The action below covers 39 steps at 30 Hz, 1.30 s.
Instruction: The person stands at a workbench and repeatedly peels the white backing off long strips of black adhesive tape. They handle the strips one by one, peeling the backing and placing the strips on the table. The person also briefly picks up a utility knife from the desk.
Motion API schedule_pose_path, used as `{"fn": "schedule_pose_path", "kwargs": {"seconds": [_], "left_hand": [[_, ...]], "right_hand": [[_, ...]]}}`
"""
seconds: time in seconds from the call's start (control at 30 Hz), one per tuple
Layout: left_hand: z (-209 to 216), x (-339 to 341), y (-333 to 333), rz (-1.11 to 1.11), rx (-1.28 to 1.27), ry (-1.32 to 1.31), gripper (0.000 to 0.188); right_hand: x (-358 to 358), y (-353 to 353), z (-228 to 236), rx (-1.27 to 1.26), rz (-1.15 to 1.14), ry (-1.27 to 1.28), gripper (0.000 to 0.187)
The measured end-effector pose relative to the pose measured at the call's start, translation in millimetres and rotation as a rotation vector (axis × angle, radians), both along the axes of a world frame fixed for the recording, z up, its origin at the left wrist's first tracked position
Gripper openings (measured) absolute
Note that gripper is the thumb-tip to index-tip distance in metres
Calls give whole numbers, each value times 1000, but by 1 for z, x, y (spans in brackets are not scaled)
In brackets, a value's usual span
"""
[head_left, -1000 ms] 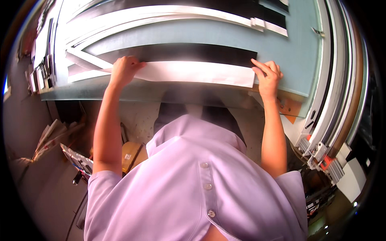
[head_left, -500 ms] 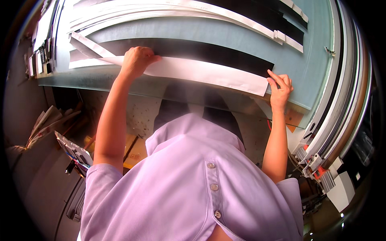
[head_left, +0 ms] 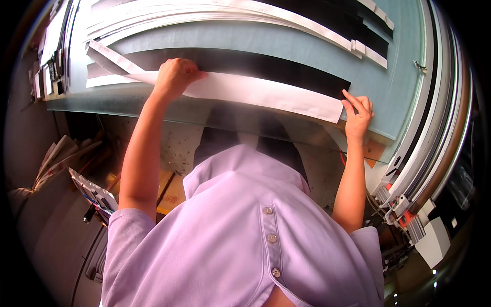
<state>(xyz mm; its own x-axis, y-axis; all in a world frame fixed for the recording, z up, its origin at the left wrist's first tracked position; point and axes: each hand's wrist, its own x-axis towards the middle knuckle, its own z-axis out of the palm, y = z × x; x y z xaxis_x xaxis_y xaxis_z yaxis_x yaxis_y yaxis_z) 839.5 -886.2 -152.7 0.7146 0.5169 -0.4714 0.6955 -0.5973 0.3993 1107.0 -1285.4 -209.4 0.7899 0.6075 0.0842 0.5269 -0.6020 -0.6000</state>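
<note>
A long black strip (head_left: 266,69) lies across the glass tabletop, with a white paper strip (head_left: 266,97) along its near side. My left hand (head_left: 176,79) is closed on the white paper toward the left, its thumb pointing right. Beyond that hand the white paper twists and folds back to the upper left as a narrow band (head_left: 115,57). My right hand (head_left: 359,115) is at the right end of the two strips, thumb and index finger pinching at the edge by the corner. The exact contact under the fingertips is hard to see.
Farther back on the glass table (head_left: 404,102) lie several white strips (head_left: 204,16) and more black strips (head_left: 332,20). Metal rails (head_left: 445,133) run along the right side. Below left are a cardboard box (head_left: 171,194) and rolled papers (head_left: 61,158).
Both hands keep their holds on the strip in nearly the same place. The whole view has shifted only very slightly.
</note>
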Motion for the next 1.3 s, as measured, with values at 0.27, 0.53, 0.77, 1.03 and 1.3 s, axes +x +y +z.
{"fn": "schedule_pose_path", "kwargs": {"seconds": [0.27, 0.53, 0.77, 1.03, 1.3], "left_hand": [[0, 6, 2, -54, 51, 43, 29], [0, 10, 4, -57, 43, 86, 31], [-3, 8, 4, -62, 41, 108, 32], [-11, 16, -5, -205, 114, 58, 30], [-1, 14, -15, -171, 46, 65, 35]], "right_hand": [[0, 0, -1, -7, 0, 5, 31], [-1, -1, 0, -17, -1, -14, 32], [-32, 37, 22, -373, -150, -237, 36], [-159, 279, -15, 198, 286, -256, 64], [-67, 136, -8, -207, 63, -313, 77]]}}
